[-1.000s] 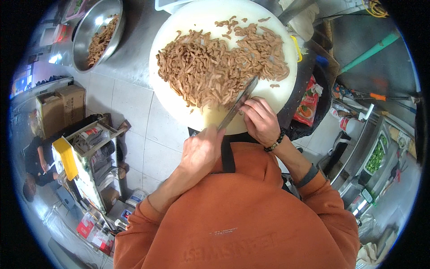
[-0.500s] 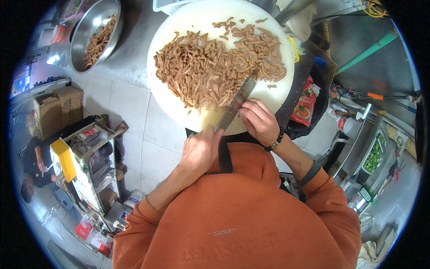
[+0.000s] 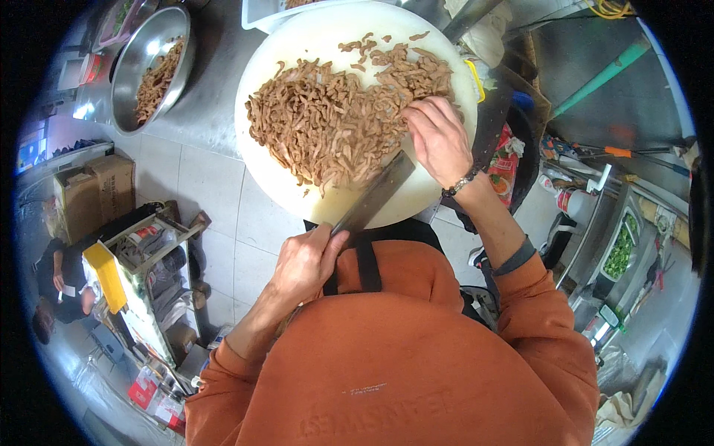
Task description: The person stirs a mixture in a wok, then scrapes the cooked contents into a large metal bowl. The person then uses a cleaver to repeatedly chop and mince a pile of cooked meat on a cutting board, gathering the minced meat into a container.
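My left hand (image 3: 306, 262) is wrapped round the handle of a cleaver (image 3: 378, 192). The blade points away to the right, low over the near side of a round white cutting board (image 3: 424, 199), close to the edge of the meat. Brown cut meat strips (image 3: 316, 123) lie in a broad heap across the board, thinning toward the far right. My right hand (image 3: 440, 145) has its fingers bent down together onto the strips at the right, beyond the cleaver's tip. Its fingertips are partly hidden against the meat.
On the steel counter at the far left, a metal bowl (image 3: 184, 85) holds more brown strips. A white plastic tub (image 3: 262, 22) touches the board's far side. Right of the board is a black-lined bin (image 3: 520, 182) with a red packet. Another person (image 3: 63, 286) is far left.
My right hand has left the cleaver blade and moved away from me onto the strips. My left hand has drawn the cleaver back toward me and slightly left.
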